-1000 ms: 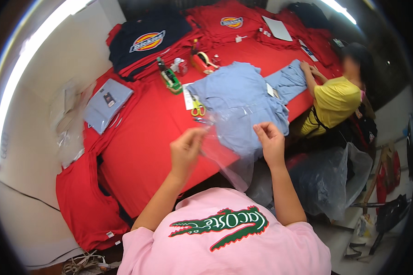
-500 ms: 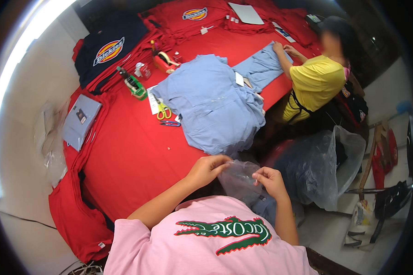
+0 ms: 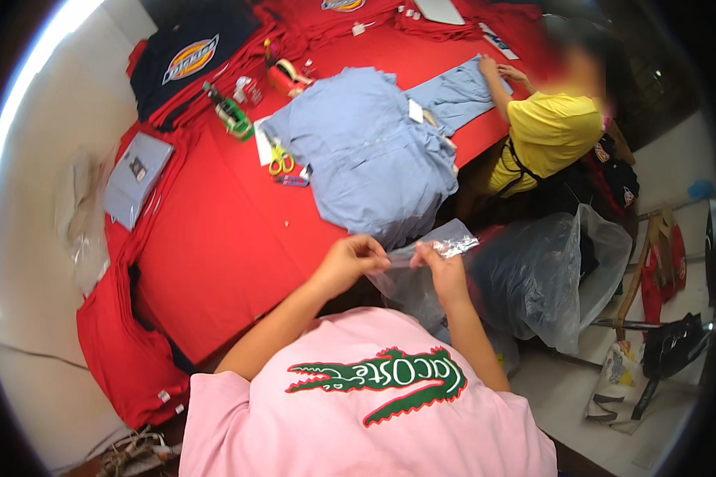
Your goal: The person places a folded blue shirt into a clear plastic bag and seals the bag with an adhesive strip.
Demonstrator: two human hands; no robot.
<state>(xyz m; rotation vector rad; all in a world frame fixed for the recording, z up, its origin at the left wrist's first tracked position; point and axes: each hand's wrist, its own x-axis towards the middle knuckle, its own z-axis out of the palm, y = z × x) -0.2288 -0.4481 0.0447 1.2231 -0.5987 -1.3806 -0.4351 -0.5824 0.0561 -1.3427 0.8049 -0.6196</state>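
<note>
Between my two hands, just off the table's near edge, a clear plastic bag (image 3: 451, 239) is held up. My left hand (image 3: 356, 262) pinches its left side, and my right hand (image 3: 444, 274) grips its upper part, where a shiny flap stands out past the fingers. The bag's lower portion hangs below, partly behind my right forearm. Just beyond my hands a pile of light blue shirts (image 3: 366, 151) lies on the red-covered table (image 3: 223, 262). Yellow-handled scissors (image 3: 280, 160) and small blue thread snips (image 3: 292, 181) rest at the pile's left side.
Across the table's right side a person in yellow (image 3: 553, 131) handles blue cloth (image 3: 457, 99). A large plastic sack (image 3: 541, 278) with dark contents stands at right. Green (image 3: 231, 115) and red (image 3: 286, 77) tape dispensers, a packed blue shirt (image 3: 138, 179) and red garments (image 3: 123, 350) lie along the left.
Both my hands have risen slightly with the plastic bag. Its shiny upper flap now sticks up beyond my right hand. The view has shifted a little.
</note>
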